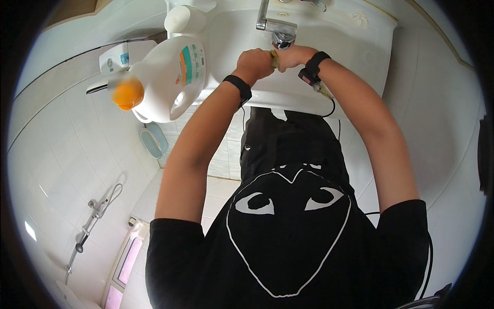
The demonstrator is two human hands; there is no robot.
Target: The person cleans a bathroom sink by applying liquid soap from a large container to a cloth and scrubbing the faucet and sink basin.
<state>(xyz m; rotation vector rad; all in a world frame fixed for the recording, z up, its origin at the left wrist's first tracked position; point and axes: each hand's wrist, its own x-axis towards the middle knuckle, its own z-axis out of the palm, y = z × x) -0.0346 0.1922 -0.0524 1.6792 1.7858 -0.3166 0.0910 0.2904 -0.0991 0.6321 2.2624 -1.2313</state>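
Both of my fists meet over the white washbasin (pixel 231 36), just below the spout of the chrome faucet (pixel 281 28). Pinched between them is a small yellowish-green sponge or cloth (pixel 274 60); most of it is hidden inside the fingers. My left hand (pixel 254 63) grips it from the left. From the right, my right hand (pixel 295 57) closes on it, with the spout's end right above the knuckles. A black strap circles each wrist, and a small cabled device (pixel 308 77) hangs by the right one.
A large white plastic jug (pixel 162 77) with an orange cap (pixel 127 93) stands left of the basin. Behind it are a white bottle (pixel 183 21) and a white box (pixel 114 58). A pale blue tub (pixel 153 141) sits lower left; a hand shower (pixel 80 244) hangs on the tiled wall.
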